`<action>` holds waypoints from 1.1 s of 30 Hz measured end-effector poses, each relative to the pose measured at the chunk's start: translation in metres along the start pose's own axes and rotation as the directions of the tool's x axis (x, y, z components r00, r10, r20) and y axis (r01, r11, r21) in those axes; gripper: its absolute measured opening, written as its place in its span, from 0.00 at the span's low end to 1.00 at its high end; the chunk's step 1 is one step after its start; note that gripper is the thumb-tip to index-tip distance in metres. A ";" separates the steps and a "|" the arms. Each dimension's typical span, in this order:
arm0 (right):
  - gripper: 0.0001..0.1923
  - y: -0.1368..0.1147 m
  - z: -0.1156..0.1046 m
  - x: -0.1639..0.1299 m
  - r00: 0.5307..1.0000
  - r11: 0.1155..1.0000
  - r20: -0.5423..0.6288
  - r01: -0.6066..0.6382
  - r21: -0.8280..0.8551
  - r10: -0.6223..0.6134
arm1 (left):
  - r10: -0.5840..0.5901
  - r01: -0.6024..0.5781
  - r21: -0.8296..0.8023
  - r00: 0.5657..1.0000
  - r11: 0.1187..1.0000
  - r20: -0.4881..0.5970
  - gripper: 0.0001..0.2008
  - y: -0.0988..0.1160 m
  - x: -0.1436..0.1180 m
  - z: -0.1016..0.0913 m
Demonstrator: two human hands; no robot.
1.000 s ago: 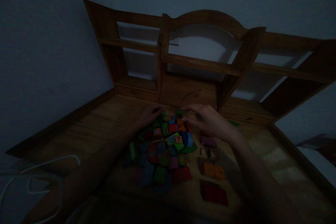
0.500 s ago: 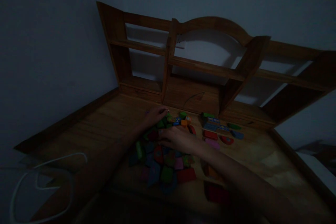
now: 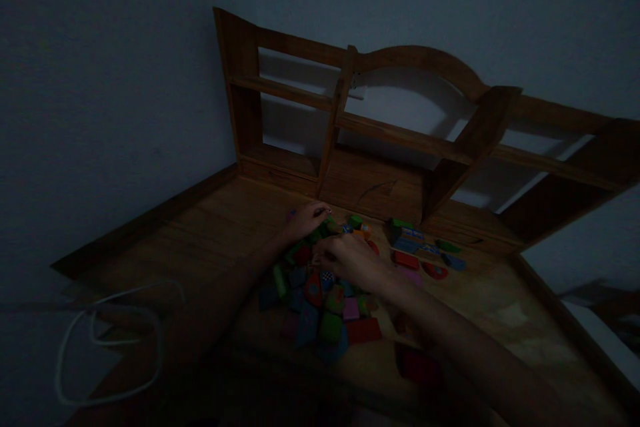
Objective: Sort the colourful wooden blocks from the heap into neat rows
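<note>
Coloured toy blocks lie in a loose pile under and in front of my hands. My left hand (image 3: 306, 220) is at the pile's far left edge, its fingers curled together; whatever they hold, if anything, is too dark to see. My right hand (image 3: 349, 259) reaches over the middle of the pile with bent fingers pointing down among the blocks, and what is in its grip is hidden. Near its fingertips are a red rounded block (image 3: 313, 289) and a checkered block (image 3: 327, 276). Closer to me lie a green block (image 3: 331, 327), a pink block (image 3: 351, 309) and a red block (image 3: 364, 331).
A wooden shelf unit (image 3: 400, 137) stands along the desk's back, against the wall. Right of the pile lie more blocks, including a red one (image 3: 405, 260), a red half-round one (image 3: 435, 270) and blue ones (image 3: 407, 240). A white cable (image 3: 63, 363) loops at lower left.
The view has turned slightly, so everything sits a little further right. My right hand's fingers have curled more, and the checkered block now shows below them. My left hand stays at the pile's far edge.
</note>
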State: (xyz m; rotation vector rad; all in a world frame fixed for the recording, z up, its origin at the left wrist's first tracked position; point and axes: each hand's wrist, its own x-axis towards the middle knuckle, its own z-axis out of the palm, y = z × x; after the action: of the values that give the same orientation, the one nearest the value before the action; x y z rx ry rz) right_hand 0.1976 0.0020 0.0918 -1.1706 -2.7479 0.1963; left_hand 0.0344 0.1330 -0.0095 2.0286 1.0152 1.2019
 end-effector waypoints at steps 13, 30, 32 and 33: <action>0.21 0.109 -0.045 -0.135 0.713 0.635 -0.316 -0.229 0.738 0.625 | -0.031 0.031 0.019 0.999 0.999 0.037 0.16 -0.005 0.001 -0.001; 0.10 0.106 0.015 -0.183 0.695 0.671 -0.311 -0.329 0.664 0.648 | -0.168 0.158 0.200 0.985 0.967 0.036 0.21 0.005 -0.007 -0.014; 0.09 0.100 0.022 -0.179 0.752 0.753 -0.360 -0.265 0.602 0.553 | -0.171 0.160 0.216 0.985 0.963 0.032 0.21 0.004 -0.007 -0.014; 0.09 0.098 0.026 -0.177 0.782 0.791 -0.375 -0.232 0.566 0.498 | -0.174 0.164 0.221 0.984 0.961 0.026 0.22 0.002 -0.007 -0.015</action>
State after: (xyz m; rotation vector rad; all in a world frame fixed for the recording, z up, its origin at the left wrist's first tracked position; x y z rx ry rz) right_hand 0.3830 -0.0603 0.0342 -1.3620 -1.8229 0.5187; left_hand 0.0200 0.1274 -0.0044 2.0731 1.3187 0.9871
